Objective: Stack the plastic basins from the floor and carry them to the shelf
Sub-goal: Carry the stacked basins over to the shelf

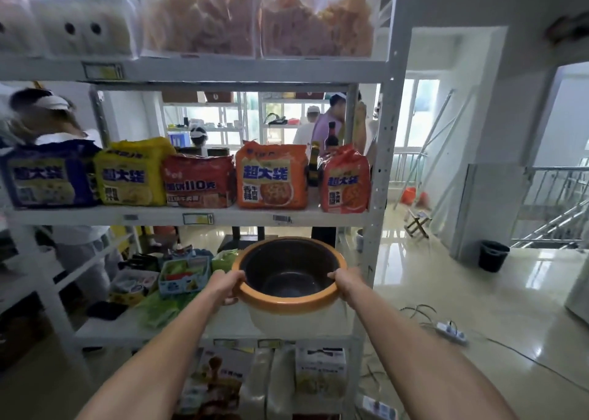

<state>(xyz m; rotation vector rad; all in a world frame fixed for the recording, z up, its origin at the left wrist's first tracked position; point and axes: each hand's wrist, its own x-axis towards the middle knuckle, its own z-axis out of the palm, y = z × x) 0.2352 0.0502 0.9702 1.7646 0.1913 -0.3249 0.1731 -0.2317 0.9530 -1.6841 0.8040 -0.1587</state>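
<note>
A stack of plastic basins (293, 304) is held in front of me over the right part of the white metal shelf (223, 328). The stack shows a dark inside, an orange rim and a white outer wall below. My left hand (224, 287) grips the rim on its left side. My right hand (345, 284) grips the rim on its right side. I cannot tell whether the stack's bottom touches the shelf board. How many basins are nested is hidden.
On the same board, left of the basins, lie green packets (159, 308) and a blue basket (186, 274). Noodle packs (271, 177) fill the shelf above. The shelf's right post (379, 196) stands beside the basins. A black bin (493, 255) and a power strip (451, 330) are on the floor at right.
</note>
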